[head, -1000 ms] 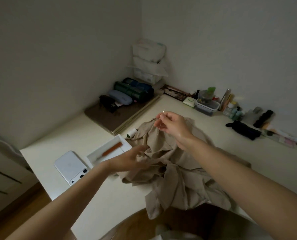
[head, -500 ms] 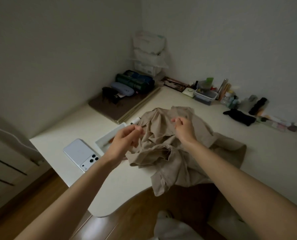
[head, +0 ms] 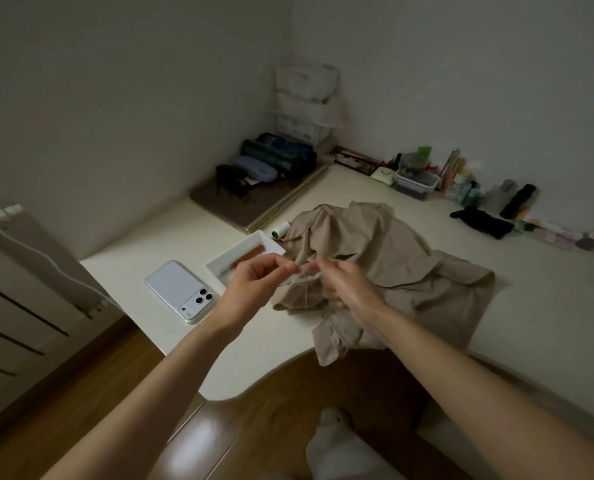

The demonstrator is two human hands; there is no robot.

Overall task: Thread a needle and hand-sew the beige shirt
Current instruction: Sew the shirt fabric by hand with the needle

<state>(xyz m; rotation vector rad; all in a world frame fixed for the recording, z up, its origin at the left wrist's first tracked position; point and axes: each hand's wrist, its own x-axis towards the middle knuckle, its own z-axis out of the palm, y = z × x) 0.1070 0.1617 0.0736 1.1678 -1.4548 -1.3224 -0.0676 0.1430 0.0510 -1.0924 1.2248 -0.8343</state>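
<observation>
Lying crumpled on the cream desk (head: pixel 531 306), front and centre: one beige shirt (head: pixel 385 251), its lower hem drooping over the desk's curved front edge. Left hand (head: pixel 254 285): raised over the shirt's left edge, thumb and forefinger pinched together, remaining fingers loosely curled. Right hand (head: pixel 347 289): above the shirt's near left folds, thumb and forefinger likewise pinched, lower fingers curled in toward the palm. The two pinches nearly meet, and between them runs a fine pale strand, apparently the thread (head: pixel 305 269); the needle is too small to make out. White thread spool (head: pixel 281 230): on the desk, touching the shirt's far left corner. White rectangular tray (head: pixel 271 242): just left of the shirt, holding a reddish-brown-handled tool (head: pixel 250 255). White smartphone (head: pixel 179 291): face down, left of the tray, farther from the shirt. Black cloth item (head: pixel 482 221): right of and behind the shirt, near the wall. Clear plastic container (head: pixel 415 183): behind the shirt, among bottles along the wall.
</observation>
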